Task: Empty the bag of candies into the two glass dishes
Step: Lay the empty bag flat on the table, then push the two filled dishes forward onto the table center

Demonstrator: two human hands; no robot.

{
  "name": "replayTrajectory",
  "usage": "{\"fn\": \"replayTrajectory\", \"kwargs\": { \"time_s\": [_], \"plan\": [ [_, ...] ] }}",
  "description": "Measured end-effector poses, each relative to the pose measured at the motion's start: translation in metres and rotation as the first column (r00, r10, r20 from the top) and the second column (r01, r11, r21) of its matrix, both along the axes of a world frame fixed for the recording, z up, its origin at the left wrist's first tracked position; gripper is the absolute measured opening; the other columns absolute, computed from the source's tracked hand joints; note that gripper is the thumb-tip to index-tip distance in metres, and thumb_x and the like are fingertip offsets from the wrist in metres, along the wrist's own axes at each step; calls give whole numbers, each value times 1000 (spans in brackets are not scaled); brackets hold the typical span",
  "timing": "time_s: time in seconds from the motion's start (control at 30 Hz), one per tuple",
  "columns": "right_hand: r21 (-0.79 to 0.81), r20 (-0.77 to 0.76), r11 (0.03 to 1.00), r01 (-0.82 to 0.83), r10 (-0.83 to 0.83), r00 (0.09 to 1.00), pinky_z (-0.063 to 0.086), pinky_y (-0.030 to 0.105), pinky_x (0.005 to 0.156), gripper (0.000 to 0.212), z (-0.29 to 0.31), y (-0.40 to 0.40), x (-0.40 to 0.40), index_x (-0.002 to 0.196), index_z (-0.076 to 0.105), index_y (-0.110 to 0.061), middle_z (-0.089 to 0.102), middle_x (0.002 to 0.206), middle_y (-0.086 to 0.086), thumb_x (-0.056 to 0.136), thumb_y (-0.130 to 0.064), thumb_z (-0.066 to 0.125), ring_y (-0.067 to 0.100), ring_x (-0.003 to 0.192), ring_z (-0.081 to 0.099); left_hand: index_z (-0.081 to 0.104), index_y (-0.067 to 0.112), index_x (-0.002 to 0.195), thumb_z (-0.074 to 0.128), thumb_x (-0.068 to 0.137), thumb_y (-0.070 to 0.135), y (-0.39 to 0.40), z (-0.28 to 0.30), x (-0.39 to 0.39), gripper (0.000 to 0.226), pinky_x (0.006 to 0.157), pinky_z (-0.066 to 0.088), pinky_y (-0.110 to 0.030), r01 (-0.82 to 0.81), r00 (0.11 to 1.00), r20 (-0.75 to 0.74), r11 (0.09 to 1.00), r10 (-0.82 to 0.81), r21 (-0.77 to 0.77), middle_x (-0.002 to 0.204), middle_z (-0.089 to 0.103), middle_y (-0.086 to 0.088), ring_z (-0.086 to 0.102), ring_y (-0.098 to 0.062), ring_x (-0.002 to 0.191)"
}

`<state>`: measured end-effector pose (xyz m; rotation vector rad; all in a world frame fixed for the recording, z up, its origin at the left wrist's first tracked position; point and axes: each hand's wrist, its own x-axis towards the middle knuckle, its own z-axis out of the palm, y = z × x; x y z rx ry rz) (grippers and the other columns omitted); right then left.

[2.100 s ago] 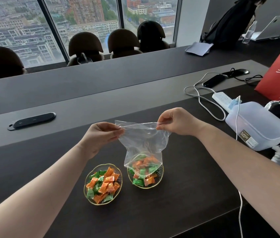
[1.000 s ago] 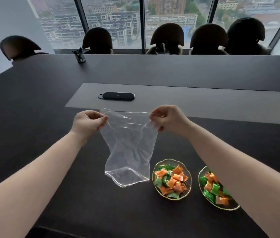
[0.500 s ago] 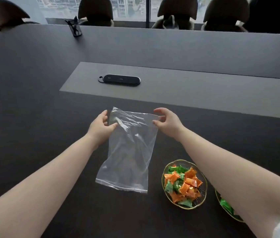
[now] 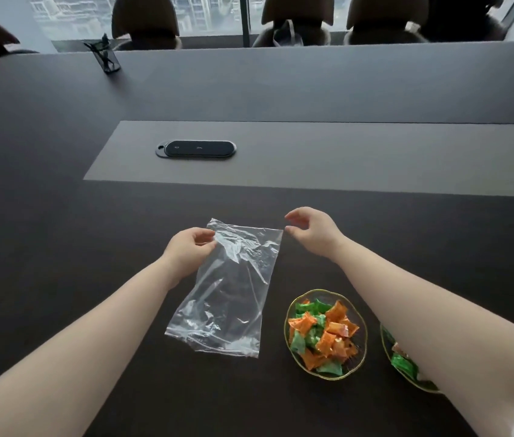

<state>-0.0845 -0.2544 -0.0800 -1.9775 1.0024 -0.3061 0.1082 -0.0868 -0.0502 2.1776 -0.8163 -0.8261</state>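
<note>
since both glass dishes already hold the orange and green candies, the near dish (image 4: 326, 334) in full view and the 2nd dish (image 4: 406, 370) half hidden under the right forearm, what remains is letting go cleanly. beside them the empty zip bag (image 4: 230, 288) lies flat on the dark table (image 4: 60, 247). the left hand (image 4: 188, 250) rests curled on its far corner, apparently pinching it; best to ease off without dragging. the right hand (image 4: 312, 233) hovers open, just clear.

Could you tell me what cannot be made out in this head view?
- Second glass dish: the right forearm covers most of it, so its candy count is hidden.
- Left hand: whether it pinches the empty bag or only touches it is unclear.
- Black oval panel: its markings are too small.
</note>
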Motion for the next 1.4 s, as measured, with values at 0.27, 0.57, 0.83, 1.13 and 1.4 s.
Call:
{"fn": "replayTrajectory", "kwargs": {
  "time_s": [0.27,0.57,0.83,1.13,1.4],
  "plan": [
    [27,-155,991,135,-129,979,49,29,87,20,-12,-6,-116,104,66,-15,70,102,4,86,-21,63,19,96,64,66,4,110,62,84,13,-12,-17,-64,28,82,44,-23,180,983,-58,976,-174,123,110,70,-13,62,-17,93],
    [99,-323,939,331,-284,903,50,36,91,24,-45,-4,-240,109,64,-16,67,109,6,86,-19,63,21,103,62,61,13,118,56,87,18,-26,-59,-124,33,87,48,-28,360,932,-82,869,-354,340,117,68,-10,60,-18,93],
    [84,-375,927,366,-311,873,50,36,92,26,-60,-1,-293,113,63,-16,67,115,7,87,-17,60,22,106,61,66,9,112,59,82,14,-25,-89,-149,31,90,54,-39,307,947,-43,856,-318,416,109,70,-10,66,-25,99],
    [297,-477,858,419,-247,844,62,40,67,16,-64,-10,-300,103,62,-14,60,104,10,92,-7,53,27,92,65,64,11,86,47,85,0,-32,-98,-151,21,64,61,-41,181,983,-80,882,-162,434,89,64,-13,67,-32,83],
    [443,-340,725,527,-408,847,62,42,70,11,-61,-43,-300,98,62,-11,63,101,13,90,-6,56,27,92,67,62,12,74,46,86,-3,-58,-88,-148,25,53,59,-34,27,985,-171,932,38,362,81,63,-15,66,-31,77]
  ]
}}
